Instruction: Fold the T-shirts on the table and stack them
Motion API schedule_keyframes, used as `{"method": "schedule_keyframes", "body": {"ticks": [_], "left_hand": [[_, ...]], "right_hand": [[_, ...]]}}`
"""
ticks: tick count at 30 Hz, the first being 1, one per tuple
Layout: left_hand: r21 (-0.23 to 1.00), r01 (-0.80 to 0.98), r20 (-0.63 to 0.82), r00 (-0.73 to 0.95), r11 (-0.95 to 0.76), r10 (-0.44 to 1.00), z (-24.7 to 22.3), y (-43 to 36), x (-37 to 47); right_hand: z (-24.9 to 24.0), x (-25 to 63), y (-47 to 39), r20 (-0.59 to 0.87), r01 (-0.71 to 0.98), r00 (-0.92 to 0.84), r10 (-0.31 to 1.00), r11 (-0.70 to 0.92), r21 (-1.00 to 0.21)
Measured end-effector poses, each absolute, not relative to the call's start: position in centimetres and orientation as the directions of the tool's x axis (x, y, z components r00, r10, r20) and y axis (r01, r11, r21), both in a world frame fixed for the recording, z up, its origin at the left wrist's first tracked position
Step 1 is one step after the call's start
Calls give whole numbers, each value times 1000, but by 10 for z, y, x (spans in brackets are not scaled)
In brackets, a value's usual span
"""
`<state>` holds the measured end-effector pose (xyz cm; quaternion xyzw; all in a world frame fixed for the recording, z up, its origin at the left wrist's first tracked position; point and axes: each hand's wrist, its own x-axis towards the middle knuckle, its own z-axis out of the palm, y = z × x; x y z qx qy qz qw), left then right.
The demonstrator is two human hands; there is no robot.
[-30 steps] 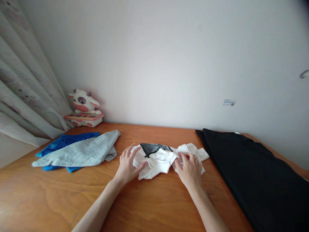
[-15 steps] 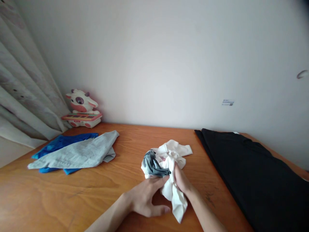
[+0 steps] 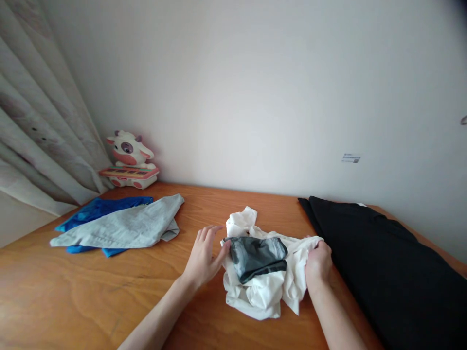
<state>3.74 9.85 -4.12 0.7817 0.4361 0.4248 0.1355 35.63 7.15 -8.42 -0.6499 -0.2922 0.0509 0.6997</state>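
A crumpled white garment [image 3: 264, 291] with a dark grey patterned part lies partly spread on the wooden table [image 3: 153, 291]. My right hand [image 3: 319, 262] is closed round its right edge. At the garment's left edge is my left hand [image 3: 206, 255], fingers apart, the thumb at or very near the cloth; whether it touches is hard to tell. One white end of the cloth sticks out toward the wall.
Grey folded cloth [image 3: 124, 228] lies over blue cloth [image 3: 105, 208] on the left. Behind them stands a cow-shaped toy keyboard [image 3: 130, 160] near the curtain [image 3: 44, 116]. A large black cloth [image 3: 383, 257] covers the right side.
The white garment has been opened out wider, showing more of the grey part. My right hand has moved right with its edge; my left hand has moved up and left, off the bundle's front.
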Motion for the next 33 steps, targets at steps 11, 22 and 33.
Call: {"method": "schedule_keyframes", "body": {"ticks": [11,22,33], "left_hand": [[806,235,325,593,-544,737,-40,84,52],[899,131,302,509,-419,806,-52,82,58],[956,154,227,155,-250,961,-43,114,38]], "right_hand": [[-74,294,59,520,782,13,854,315,-538],[-63,287,55,405,588,110,908,270,-763],[-57,298,61,462,417,599,654,238,-877]]}}
